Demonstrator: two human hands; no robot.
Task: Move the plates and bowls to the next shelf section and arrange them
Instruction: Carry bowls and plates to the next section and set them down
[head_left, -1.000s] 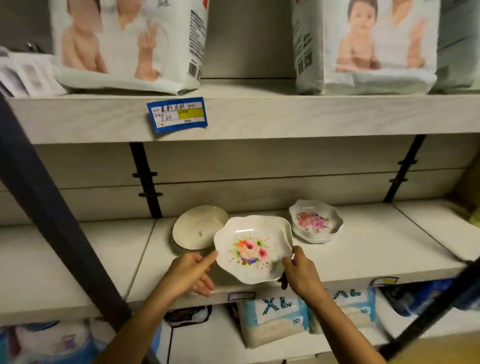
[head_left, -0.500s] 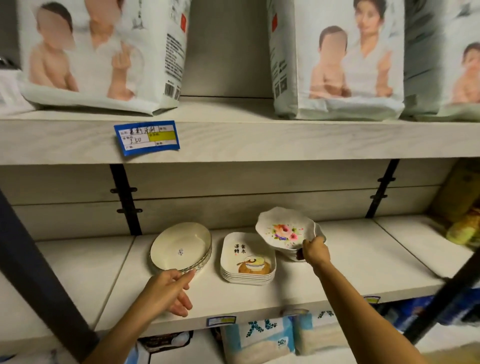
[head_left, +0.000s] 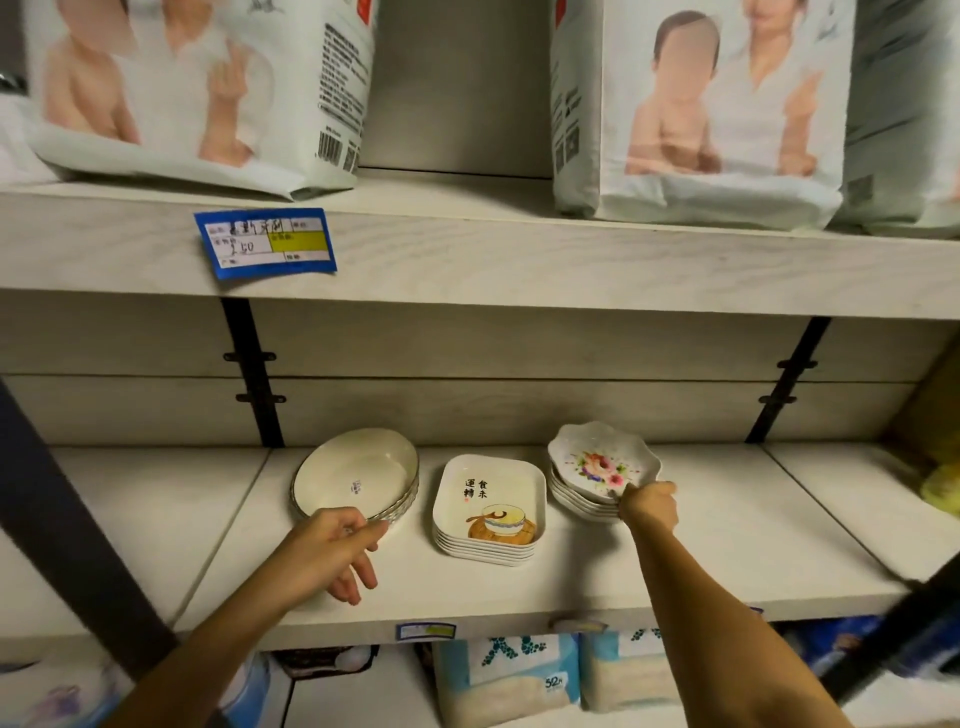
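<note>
Now left hand (head_left: 332, 551), off plate it helped carry a second ago, hovers just beside near rim of stack of round cream plates with ribbed edge (head_left: 358, 478); fingers loosely apart, holding nothing; contact with rim unclear; stack of square white dishes printed with bowl picture (head_left: 488, 509) sits mid pale wood-grain shelf (head_left: 727, 545), no longer covered; scalloped white floral plate (head_left: 602, 462), airborne half a second ago, now down on matching stack (head_left: 576, 501) at right; right hand (head_left: 649, 506) still pinches its near rim, fingers clamped; likely meaning: plate delivered, release next, three piles in row.
</note>
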